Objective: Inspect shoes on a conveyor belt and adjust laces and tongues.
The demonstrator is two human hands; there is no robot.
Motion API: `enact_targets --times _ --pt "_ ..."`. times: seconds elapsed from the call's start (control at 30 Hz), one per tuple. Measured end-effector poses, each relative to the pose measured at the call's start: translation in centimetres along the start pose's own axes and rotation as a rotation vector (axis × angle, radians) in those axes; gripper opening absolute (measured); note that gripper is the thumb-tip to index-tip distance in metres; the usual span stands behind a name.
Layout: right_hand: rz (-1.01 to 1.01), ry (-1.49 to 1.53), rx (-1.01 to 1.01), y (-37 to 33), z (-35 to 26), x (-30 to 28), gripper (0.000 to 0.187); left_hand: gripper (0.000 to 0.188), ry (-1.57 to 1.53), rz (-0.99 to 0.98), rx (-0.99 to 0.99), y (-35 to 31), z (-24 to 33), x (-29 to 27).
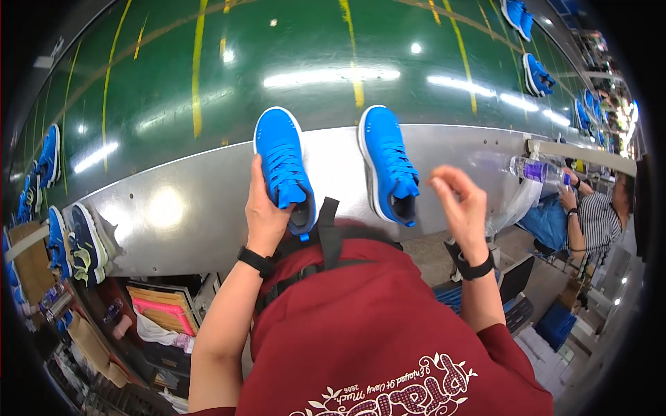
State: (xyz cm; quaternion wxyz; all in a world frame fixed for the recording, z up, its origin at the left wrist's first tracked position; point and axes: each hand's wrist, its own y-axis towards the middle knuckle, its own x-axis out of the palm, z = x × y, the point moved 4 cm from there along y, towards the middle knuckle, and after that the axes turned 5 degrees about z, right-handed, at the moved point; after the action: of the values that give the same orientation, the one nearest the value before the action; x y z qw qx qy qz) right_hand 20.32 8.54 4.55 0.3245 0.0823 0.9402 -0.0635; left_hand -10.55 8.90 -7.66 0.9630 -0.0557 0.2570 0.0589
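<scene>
My left hand (pixel 266 220) grips the side of a blue sneaker (pixel 280 149) with white sole edges, its fingers around the heel half and its thumb along the outer side. The toe points away from me, over the green surface. To its right lies a matching blue sneaker (pixel 390 156), toe also pointing away, on the metal ledge (pixel 333 163) and apart from the first one. Right of that second shoe, my right hand (pixel 463 204) hovers without touching it. Its fingers are curled, thumb and forefinger close together; whatever they may pinch is too small to make out.
Beyond the ledge runs a green belt (pixel 243 83) with yellow lines. More blue sneakers (pixel 538 75) stand at the far right; dark shoes (pixel 88 243) are at the left end. A plastic bottle (pixel 538 170) lies near a seated co-worker (pixel 596 218) on the right.
</scene>
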Motion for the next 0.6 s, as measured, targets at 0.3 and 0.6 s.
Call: enact_targets --times 0.3,0.6 --pt "-0.209 -0.224 -0.591 -4.2 -3.3 7.8 0.046 0.096 0.152 0.046 0.259 -1.6 4.7 5.9" --pt "-0.426 -0.348 -0.551 -4.4 0.1 11.1 0.06 0.06 0.351 0.015 0.643 -2.5 6.2 4.9"
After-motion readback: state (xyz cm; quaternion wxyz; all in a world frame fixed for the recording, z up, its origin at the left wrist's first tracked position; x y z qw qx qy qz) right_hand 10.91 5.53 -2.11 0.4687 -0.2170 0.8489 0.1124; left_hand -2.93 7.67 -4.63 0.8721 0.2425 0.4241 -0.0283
